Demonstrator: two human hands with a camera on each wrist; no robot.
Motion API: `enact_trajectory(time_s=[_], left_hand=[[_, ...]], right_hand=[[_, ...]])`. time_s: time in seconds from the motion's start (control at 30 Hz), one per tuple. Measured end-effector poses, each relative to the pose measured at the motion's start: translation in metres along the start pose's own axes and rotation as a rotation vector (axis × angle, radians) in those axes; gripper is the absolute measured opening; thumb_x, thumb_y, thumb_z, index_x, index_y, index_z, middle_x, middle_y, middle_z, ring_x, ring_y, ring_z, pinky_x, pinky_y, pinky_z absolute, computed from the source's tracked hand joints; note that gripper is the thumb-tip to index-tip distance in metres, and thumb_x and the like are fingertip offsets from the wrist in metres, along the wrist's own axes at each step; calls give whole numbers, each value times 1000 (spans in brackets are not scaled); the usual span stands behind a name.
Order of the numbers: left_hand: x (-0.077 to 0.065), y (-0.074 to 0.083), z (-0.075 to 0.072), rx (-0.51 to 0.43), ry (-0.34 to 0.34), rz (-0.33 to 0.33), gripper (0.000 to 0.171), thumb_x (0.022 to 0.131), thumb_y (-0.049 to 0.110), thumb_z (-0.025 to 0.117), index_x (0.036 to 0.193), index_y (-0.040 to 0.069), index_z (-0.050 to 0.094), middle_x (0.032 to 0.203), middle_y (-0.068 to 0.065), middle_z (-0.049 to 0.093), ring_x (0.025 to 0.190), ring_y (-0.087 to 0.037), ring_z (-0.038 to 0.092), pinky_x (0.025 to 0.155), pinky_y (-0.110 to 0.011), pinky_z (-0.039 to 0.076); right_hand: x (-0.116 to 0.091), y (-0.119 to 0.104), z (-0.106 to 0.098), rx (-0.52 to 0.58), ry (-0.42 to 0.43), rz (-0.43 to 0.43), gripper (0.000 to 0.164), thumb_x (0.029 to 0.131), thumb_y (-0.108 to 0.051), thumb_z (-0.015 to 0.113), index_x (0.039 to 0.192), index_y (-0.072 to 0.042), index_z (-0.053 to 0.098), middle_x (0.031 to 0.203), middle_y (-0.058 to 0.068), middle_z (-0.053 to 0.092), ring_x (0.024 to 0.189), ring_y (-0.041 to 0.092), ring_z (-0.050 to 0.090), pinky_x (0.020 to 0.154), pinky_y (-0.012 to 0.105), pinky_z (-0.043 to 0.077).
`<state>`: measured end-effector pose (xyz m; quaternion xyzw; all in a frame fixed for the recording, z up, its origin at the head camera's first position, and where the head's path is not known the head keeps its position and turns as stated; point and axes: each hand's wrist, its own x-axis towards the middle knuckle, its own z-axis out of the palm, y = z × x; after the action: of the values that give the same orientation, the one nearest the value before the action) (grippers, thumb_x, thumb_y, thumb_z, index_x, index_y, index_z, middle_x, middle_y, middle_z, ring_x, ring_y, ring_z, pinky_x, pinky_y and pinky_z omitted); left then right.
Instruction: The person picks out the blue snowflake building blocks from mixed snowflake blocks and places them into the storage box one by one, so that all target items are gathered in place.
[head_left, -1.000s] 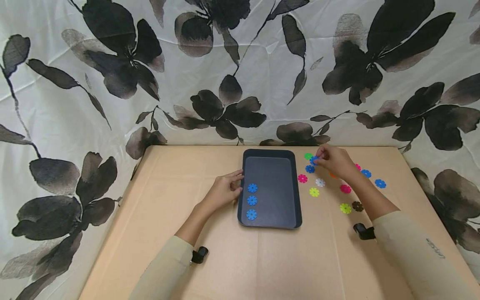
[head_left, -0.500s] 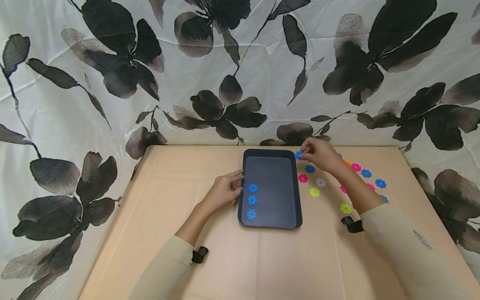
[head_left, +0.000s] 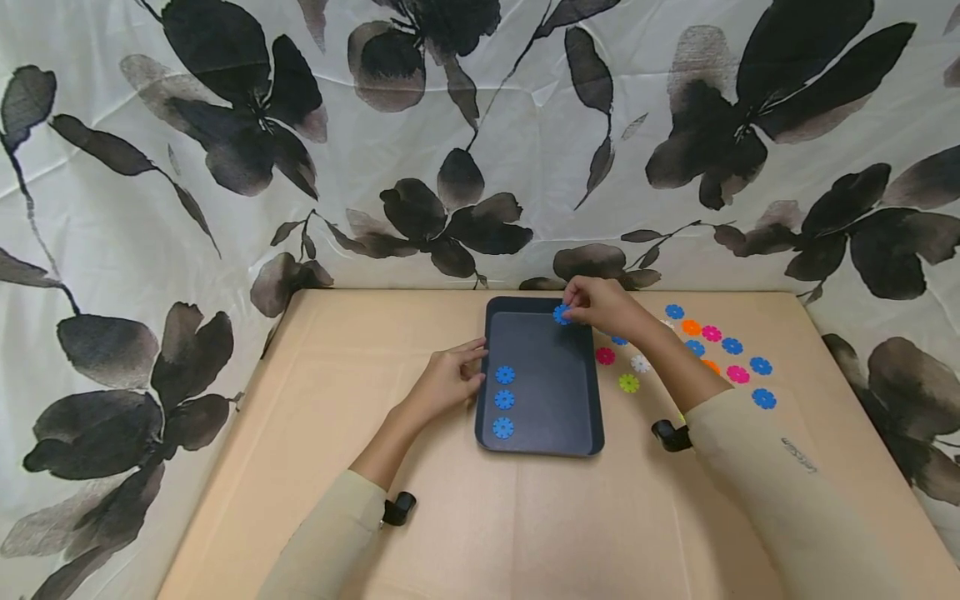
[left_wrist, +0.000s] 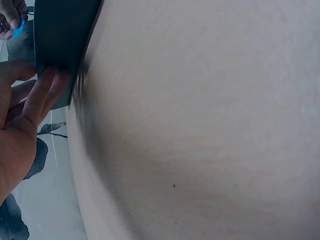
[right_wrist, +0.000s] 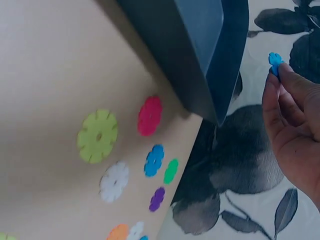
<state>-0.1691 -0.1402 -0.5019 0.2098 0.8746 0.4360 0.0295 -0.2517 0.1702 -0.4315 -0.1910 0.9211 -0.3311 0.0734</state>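
Note:
My right hand (head_left: 603,305) pinches a blue notched, flower-shaped disc (head_left: 561,314) between thumb and fingertips, over the far right corner of the dark grey tray (head_left: 551,429). In the right wrist view the pinched blue disc (right_wrist: 275,60) stands edge-up, clear of the tray rim. My left hand (head_left: 448,379) touches the tray's left side with fairly straight fingers. The left wrist view shows those fingers (left_wrist: 39,97) against the tray's outer wall (left_wrist: 62,40). Inside the tray, along its left side, three blue discs (head_left: 504,400) lie in a column.
Right of the tray, loose discs are scattered on the tan table (head_left: 555,525), including a pink disc (head_left: 605,357), a yellow-green disc (head_left: 628,383) and several blue ones. A purple disc (right_wrist: 157,199) shows in the right wrist view. A floral cloth (head_left: 300,150) hangs behind the table.
My right hand has carried the blue disc leftward from the scattered discs to over the tray's far right corner. The left hand and the three discs in the tray have stayed put.

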Motion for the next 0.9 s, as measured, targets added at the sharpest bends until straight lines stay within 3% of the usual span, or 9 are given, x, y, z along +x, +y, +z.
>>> enact_trajectory(time_s=[0.5,0.9], left_hand=[[-2,-1,0,11,3,4,43,89,-2,73,131,-9,65,152,-17,55,77,-12,72,66,-19,57],[-2,-1,0,10,-7,7,44,90,-2,73,133,-9,64,152,-16,55,78,-12,72,65,-18,57]], right_hand=[[27,-27,36,18,-103,-77,13,93,-10,77,100,-7,67,91,8,69,80,20,62,72,31,54],[40,-25,62,7,-166,-77,13,89,-5,79,97,-4,68,83,7,72,73,15,65,68,28,54]])
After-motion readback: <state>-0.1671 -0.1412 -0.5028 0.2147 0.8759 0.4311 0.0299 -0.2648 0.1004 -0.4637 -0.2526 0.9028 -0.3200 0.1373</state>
